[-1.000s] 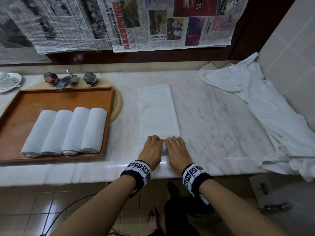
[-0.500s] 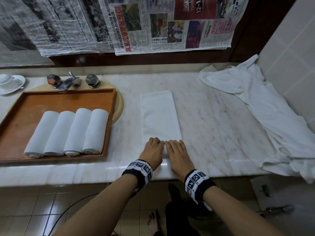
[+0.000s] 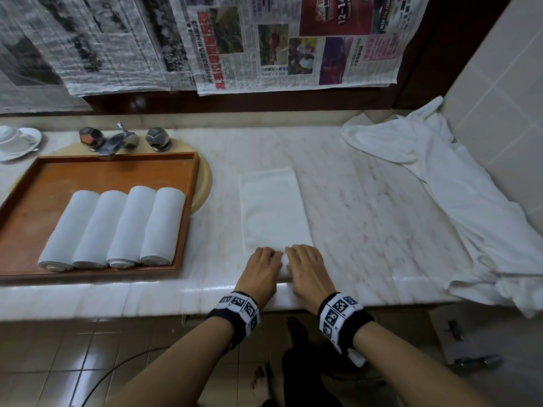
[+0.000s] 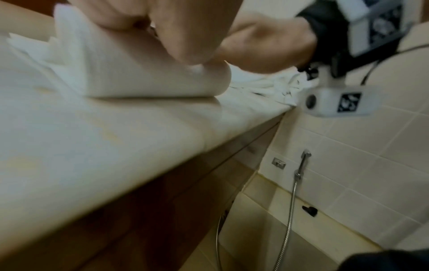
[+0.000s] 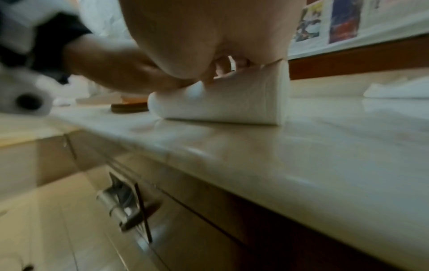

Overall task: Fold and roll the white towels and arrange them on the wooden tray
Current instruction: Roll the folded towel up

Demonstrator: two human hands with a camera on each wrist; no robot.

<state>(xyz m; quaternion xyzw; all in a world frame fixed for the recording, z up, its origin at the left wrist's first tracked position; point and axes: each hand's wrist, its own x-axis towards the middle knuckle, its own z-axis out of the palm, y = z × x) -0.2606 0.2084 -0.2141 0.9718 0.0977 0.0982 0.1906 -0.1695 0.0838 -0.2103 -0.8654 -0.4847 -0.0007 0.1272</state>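
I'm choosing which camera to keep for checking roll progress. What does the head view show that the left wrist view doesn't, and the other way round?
Only the head view shows the wooden tray with four rolled towels and the flat, unrolled stretch of the folded towel. Only the left wrist view shows the roll's rounded side under the fingers, plus the hose below the counter. Both show the left hand and right hand on the roll on the marble counter.

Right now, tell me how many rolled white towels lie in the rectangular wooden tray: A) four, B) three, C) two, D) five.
A: four rolled white towels lie side by side in the rectangular wooden tray, while both hands roll a fifth folded white towel on the marble counter.
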